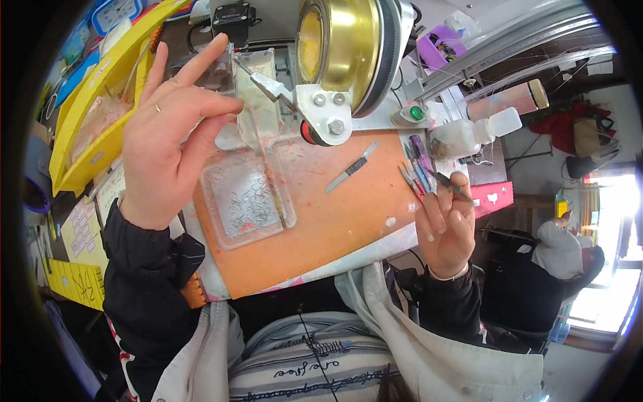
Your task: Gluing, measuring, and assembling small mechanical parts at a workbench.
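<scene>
Left hand (164, 151): raised left of the clear tray (254, 240), thumb and forefinger pinched; contents unverifiable. Right hand (447, 231): gripping a slim dark tool (442, 180). Knife (351, 166): flat on orange mat (335, 224). Brass-coloured drum (351, 47): far side.

The wide fisheye view looks down from the person's own head, over the striped shirt (315, 358) and onto the orange mat (328, 224). The left hand (167, 147) and the right hand (445, 231) are near; a bright window (606, 291) stands farther, toward the right rim.
</scene>
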A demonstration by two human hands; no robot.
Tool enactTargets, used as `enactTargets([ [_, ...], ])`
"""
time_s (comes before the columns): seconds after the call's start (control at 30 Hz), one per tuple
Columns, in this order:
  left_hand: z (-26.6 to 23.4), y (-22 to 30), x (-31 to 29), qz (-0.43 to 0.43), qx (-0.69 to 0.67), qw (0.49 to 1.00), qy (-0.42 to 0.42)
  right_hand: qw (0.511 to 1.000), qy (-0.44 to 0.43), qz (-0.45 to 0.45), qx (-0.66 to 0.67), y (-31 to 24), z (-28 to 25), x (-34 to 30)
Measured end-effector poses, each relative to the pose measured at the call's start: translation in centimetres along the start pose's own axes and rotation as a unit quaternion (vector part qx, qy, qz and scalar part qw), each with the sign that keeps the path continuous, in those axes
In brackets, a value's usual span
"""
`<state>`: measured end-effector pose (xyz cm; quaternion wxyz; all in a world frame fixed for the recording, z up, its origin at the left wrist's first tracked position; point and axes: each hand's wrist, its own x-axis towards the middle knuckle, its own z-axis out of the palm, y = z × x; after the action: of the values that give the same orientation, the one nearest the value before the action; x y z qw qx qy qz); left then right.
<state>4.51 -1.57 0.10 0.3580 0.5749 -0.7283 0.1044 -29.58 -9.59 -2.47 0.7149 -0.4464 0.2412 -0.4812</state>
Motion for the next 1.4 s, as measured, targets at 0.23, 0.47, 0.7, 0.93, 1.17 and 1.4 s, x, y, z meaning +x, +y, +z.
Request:
enactTargets([
  [0.23, 0.1, 0.2, 0.0, -0.013, 0.009, 1.000, 0.011, 0.994, -0.014, -0.027, -0.108, -1.4, 2.8, 0.1],
  [0.47, -0.1, 0.4, 0.2, -0.024, -0.001, 0.999, 0.022, 0.972, -0.094, -0.105, -0.188, -3.0, 5.2, 0.9],
  [0.7, 0.3, 0.1, -0.2, -0.008, -0.028, 0.998, 0.060, 0.932, -0.152, -0.264, -0.194, -3.7, 9.9, 3.0],
  [0.93, -0.3, 0.8, -0.1, -0.001, -0.016, 0.997, 0.080, 0.771, -0.232, -0.365, -0.468, -4.9, 13.6, 6.3],
  [1.17, -0.5, 0.8, -0.8, 0.007, -0.052, 0.996, 0.077, 0.656, -0.239, -0.402, -0.592, -2.9, 16.1, 7.5],
  [1.4, 0.7, 0.0, -0.8, 0.046, -0.113, 0.985, 0.122, 0.636, -0.182, -0.447, -0.602, -1.5, 16.4, 9.6],
])
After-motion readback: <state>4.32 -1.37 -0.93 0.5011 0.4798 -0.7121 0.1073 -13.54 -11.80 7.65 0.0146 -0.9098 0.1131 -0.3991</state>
